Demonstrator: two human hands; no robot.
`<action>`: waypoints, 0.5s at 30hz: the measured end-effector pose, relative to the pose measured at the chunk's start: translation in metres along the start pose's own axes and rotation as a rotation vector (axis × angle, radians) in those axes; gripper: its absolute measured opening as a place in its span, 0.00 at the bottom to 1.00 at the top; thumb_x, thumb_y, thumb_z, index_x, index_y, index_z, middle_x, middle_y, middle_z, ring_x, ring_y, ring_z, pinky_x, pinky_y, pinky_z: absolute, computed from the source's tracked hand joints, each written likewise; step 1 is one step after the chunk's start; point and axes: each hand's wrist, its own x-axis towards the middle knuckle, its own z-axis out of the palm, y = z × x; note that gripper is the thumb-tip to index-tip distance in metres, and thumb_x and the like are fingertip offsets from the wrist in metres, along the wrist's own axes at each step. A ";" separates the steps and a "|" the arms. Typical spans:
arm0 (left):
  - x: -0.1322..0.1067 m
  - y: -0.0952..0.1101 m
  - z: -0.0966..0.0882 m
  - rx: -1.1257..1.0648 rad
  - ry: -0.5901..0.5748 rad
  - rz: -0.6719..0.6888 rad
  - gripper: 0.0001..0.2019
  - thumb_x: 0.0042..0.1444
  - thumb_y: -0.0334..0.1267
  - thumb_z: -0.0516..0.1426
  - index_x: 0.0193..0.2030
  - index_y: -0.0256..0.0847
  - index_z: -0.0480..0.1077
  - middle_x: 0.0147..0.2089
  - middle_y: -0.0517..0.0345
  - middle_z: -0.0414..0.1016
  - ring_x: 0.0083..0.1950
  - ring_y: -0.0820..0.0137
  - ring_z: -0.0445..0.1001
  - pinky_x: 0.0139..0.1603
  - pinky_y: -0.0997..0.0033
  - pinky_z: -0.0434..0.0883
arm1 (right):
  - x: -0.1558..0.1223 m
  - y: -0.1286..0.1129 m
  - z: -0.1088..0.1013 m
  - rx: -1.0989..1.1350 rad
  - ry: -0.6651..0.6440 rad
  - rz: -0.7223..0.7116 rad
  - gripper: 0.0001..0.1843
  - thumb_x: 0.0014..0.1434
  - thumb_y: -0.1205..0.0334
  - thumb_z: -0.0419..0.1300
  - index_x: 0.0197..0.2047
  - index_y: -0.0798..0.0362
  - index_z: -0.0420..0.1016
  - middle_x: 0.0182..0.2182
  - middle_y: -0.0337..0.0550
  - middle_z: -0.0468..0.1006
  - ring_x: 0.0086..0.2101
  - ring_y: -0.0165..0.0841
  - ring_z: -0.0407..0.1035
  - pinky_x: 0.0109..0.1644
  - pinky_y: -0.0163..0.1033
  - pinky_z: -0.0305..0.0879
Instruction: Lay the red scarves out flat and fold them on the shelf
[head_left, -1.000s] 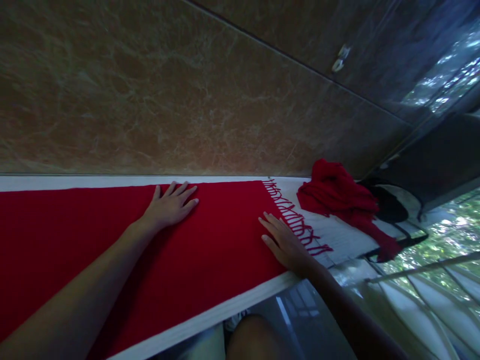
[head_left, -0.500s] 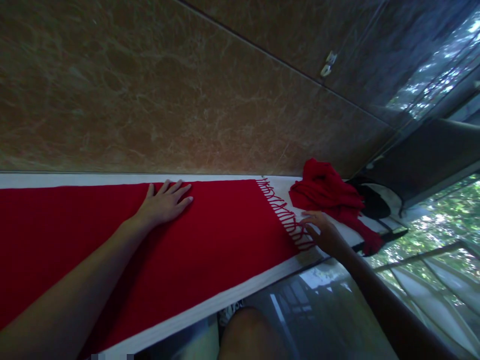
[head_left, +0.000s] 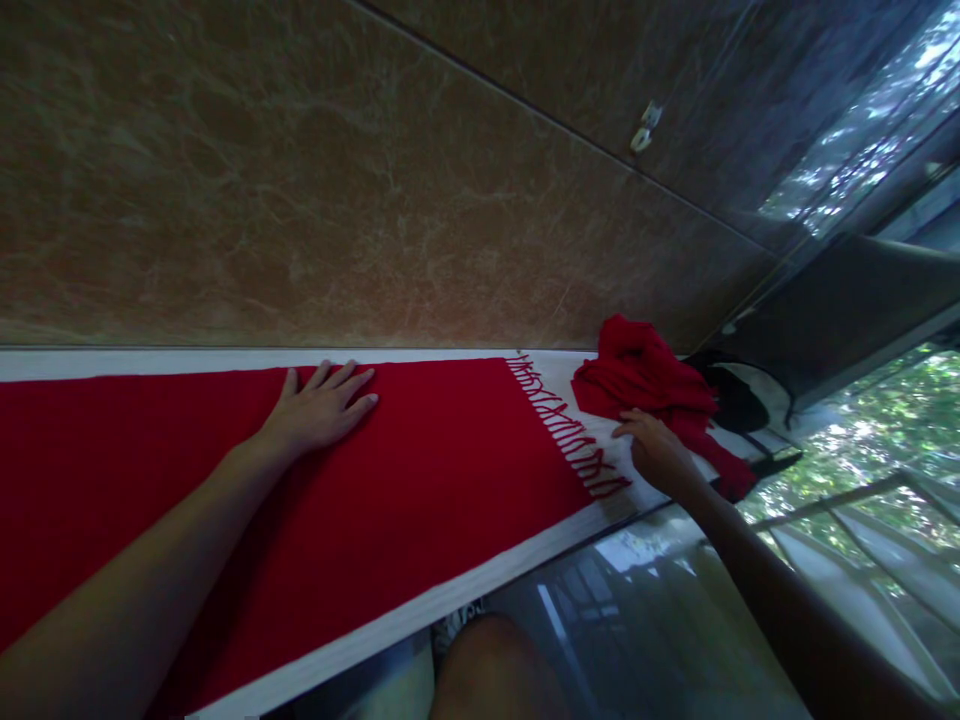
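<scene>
A red scarf (head_left: pixel 450 450) lies spread flat along a long white surface, its twisted fringe (head_left: pixel 562 425) fanned out at the right end. My left hand (head_left: pixel 322 405) rests palm down on the scarf near its far edge, fingers spread. Just right of the fringe is my right hand (head_left: pixel 660 455), its fingers loosely bent and apart, with nothing seen in them. Its fingertips are by the near edge of a crumpled red cloth (head_left: pixel 649 370); whether they touch it I cannot tell.
A brown marbled wall (head_left: pixel 300 180) runs along the far side, with a small fitting (head_left: pixel 645 128) on it. A black and white item (head_left: pixel 742 395) lies beyond the crumpled cloth. My knee (head_left: pixel 491 670) shows below the white edge. Railings (head_left: pixel 877 540) stand at the right.
My right hand has moved off the fringe, away from the scarf and toward the crumpled cloth. My left hand stays flat on the scarf. The view has shifted slightly.
</scene>
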 end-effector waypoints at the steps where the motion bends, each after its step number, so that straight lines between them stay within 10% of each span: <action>1: 0.000 -0.001 0.001 -0.004 0.005 0.004 0.35 0.76 0.54 0.39 0.86 0.47 0.50 0.88 0.52 0.42 0.87 0.41 0.40 0.83 0.25 0.42 | 0.003 -0.003 -0.001 0.021 0.004 -0.011 0.23 0.58 0.75 0.53 0.45 0.49 0.86 0.59 0.51 0.82 0.63 0.46 0.74 0.69 0.57 0.71; 15: 0.000 0.000 -0.001 -0.019 0.014 0.007 0.36 0.75 0.55 0.38 0.86 0.46 0.51 0.87 0.51 0.45 0.87 0.41 0.41 0.82 0.25 0.44 | 0.065 -0.049 0.031 0.162 -0.157 -0.088 0.26 0.58 0.76 0.54 0.51 0.50 0.87 0.64 0.52 0.78 0.63 0.42 0.73 0.71 0.51 0.69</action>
